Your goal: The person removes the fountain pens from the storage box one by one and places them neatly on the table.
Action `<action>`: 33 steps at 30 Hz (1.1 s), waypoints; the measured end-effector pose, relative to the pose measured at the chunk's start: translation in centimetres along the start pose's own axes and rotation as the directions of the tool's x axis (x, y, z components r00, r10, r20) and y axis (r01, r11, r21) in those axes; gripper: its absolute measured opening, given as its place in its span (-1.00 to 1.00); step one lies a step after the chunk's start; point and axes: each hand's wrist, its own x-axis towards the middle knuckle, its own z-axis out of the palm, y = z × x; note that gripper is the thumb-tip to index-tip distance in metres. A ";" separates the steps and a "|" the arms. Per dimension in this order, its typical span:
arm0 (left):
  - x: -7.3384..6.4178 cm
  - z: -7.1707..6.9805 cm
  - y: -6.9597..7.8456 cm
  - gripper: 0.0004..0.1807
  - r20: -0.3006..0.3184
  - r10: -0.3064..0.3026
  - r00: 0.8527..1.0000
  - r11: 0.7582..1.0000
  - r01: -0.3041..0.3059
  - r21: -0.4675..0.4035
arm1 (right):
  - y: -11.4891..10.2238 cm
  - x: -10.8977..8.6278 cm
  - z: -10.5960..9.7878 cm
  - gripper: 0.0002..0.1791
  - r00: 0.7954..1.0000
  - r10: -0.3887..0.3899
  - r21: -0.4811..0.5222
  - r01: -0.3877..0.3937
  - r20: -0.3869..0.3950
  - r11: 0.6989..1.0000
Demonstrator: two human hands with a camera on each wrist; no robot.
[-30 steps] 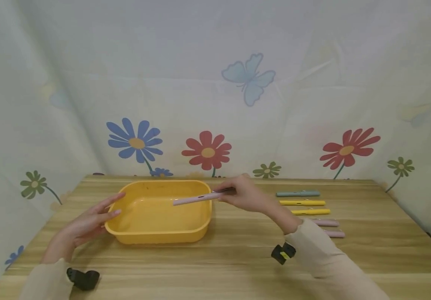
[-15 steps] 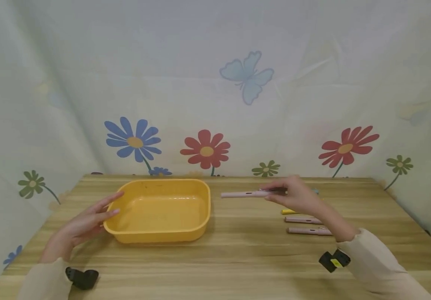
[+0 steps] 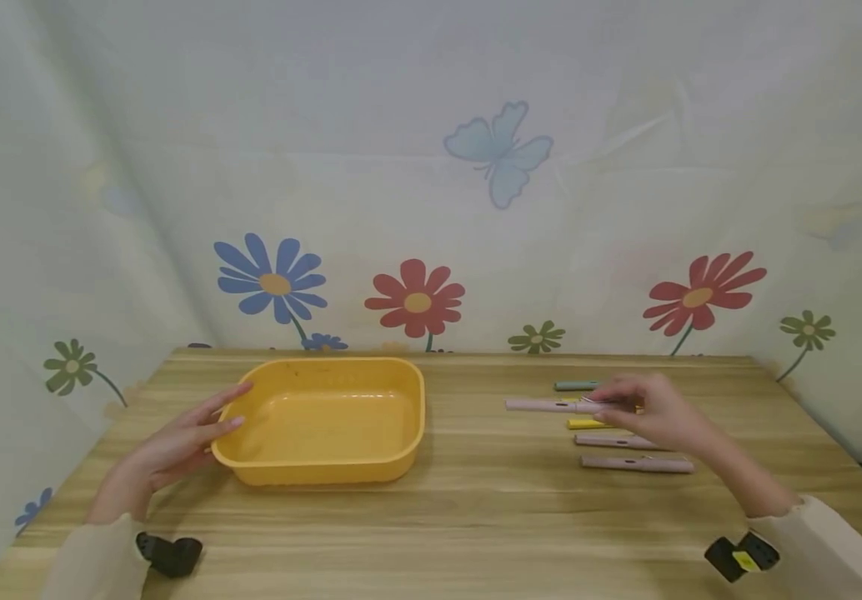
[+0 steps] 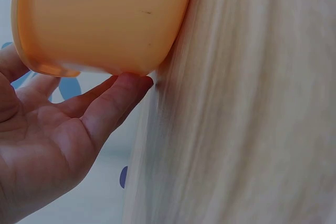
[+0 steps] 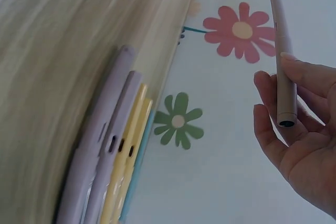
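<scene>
My left hand (image 3: 179, 442) holds the left end of a yellow plastic basin (image 3: 326, 475) by its rim. In the left wrist view, fingers (image 4: 113, 100) touch the basin's outer wall (image 4: 105, 19). My right hand (image 3: 659, 412) pinches a pale pink pen (image 3: 543, 405) between thumb and fingers, above the row of pens at the right. The pen lies level, its clip end in the hand. Under it on the table are a green pen (image 3: 575, 386), two yellow pens, one in front (image 3: 588, 423), and two pink pens, the nearest one (image 3: 637, 463) fully visible.
The wooden table (image 3: 431, 533) runs back to a pale curtain (image 3: 371, 100) printed with flowers and a butterfly. Black wrist cameras are strapped to both sleeves, the right one (image 3: 742, 557) near the table's front right.
My right hand has carried the pink pen rightward, from over the basin to above the pen row. The left hand stays at the basin, which has not moved.
</scene>
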 end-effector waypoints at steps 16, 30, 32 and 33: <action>0.0 0.2 0.3 -0.28 0.013 0.044 0.999 0.999 -0.044 0.002 | 2.4 -4.2 -1.4 -0.80 0.993 0.117 -0.060 -0.116 0.005 0.991; -0.2 0.2 0.1 -0.27 0.009 0.026 1.000 1.000 -0.026 -0.004 | 4.5 -6.8 -1.8 -0.83 0.993 0.100 -0.069 -0.096 0.057 0.993; -0.1 0.2 0.1 -0.27 0.003 0.020 1.000 1.000 -0.020 0.001 | 4.8 -7.0 -1.8 -0.82 0.993 0.096 -0.068 -0.092 0.068 0.993; -0.1 0.1 0.2 -0.27 0.001 0.018 1.000 1.000 -0.018 0.004 | 5.0 -7.1 -1.8 -0.82 0.993 0.090 -0.068 -0.085 0.072 0.994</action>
